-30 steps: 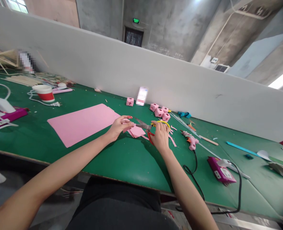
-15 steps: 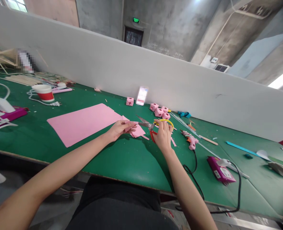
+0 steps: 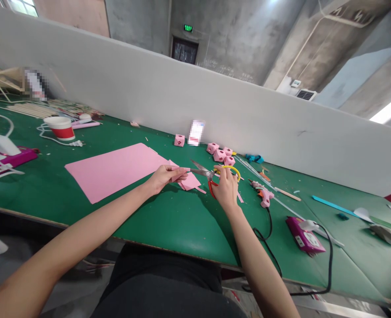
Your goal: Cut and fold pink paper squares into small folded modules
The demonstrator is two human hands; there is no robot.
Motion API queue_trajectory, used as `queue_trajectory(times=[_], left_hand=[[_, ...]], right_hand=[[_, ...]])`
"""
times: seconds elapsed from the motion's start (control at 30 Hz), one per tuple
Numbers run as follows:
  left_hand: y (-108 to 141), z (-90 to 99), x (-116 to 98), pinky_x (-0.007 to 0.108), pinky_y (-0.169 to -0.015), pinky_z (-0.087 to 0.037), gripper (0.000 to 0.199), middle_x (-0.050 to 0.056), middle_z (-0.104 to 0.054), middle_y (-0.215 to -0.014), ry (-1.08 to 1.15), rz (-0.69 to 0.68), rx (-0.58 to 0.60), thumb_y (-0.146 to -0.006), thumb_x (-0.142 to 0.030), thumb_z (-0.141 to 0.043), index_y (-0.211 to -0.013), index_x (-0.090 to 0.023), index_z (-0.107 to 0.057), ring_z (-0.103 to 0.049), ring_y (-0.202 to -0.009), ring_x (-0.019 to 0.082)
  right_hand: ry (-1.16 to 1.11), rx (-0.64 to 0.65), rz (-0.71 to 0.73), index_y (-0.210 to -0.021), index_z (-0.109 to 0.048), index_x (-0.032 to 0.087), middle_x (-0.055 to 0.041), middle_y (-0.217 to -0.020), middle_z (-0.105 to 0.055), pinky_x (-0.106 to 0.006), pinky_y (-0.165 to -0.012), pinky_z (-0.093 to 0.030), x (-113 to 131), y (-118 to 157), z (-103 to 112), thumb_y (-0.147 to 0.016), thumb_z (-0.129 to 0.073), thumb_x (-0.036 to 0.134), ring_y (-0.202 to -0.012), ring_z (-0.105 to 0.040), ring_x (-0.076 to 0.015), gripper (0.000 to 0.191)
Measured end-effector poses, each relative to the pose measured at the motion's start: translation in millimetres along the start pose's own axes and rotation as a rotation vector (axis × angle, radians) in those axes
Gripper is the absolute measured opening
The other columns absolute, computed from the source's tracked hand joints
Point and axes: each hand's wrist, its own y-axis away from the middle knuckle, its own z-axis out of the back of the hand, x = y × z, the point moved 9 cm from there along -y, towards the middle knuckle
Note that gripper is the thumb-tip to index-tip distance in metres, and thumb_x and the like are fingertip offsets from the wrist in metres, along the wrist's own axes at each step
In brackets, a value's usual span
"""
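Left hand (image 3: 164,179): I have it just left of the frame's middle, fingers drawn together, pinching a small pink piece (image 3: 184,170) with the thumb along its top.
Right hand (image 3: 226,187): I see it right of the middle, its fingers curled round the handles of the scissors (image 3: 206,173); how far each finger goes through the loops I cannot tell.
Scissors: centre of the frame, yellow and red handles spread, blades parted and pointing left; the lower blade meets the right end of the pink piece, the upper one stands clear above.
Loose pink pieces (image 3: 192,181): on the bench (image 3: 182,225), just below the blades, overlapping, partly hidden from me by the left hand.
Large pink sheet (image 3: 116,172): flat, left of the middle.
Pink boxes (image 3: 219,155): clustered above the right hand; a lone pink box (image 3: 179,141) sits farther left, beside an upright, blurred-out screen (image 3: 196,131).
Glue gun (image 3: 266,196): right of the right hand, black cable trailing toward the lower right.
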Motion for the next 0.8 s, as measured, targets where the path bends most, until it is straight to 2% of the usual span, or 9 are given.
queue_trajectory(times=[0.27, 0.8], left_hand=[[-3.2, 2.4, 9.2, 0.034, -0.087, -0.058, 0.041, 0.013, -0.080, -0.093, 0.030, 0.021, -0.007, -0.068, -0.041, -0.088, -0.099, -0.016, -0.081, -0.075, -0.086, 0.021], [-2.1, 1.7, 5.3, 0.034, -0.087, -0.057, 0.039, 0.013, -0.079, -0.086, 0.095, 0.021, -0.090, -0.064, -0.036, -0.091, -0.092, -0.012, -0.080, -0.074, -0.082, 0.021]], right_hand=[[0.006, 0.020, -0.027, -0.122, -0.059, 0.019, -0.0124, -0.112, -0.069, -0.038, -0.080, -0.041, 8.5, 2.0, -6.6, -0.080, -0.060, 0.017, -0.094, -0.062, -0.0283, 0.042], [-0.013, 0.021, -0.093, -0.122, -0.058, 0.019, -0.0127, -0.110, -0.068, -0.035, -0.074, -0.045, 7.3, 4.0, -6.5, -0.077, -0.062, 0.017, -0.093, -0.063, -0.0285, 0.044]])
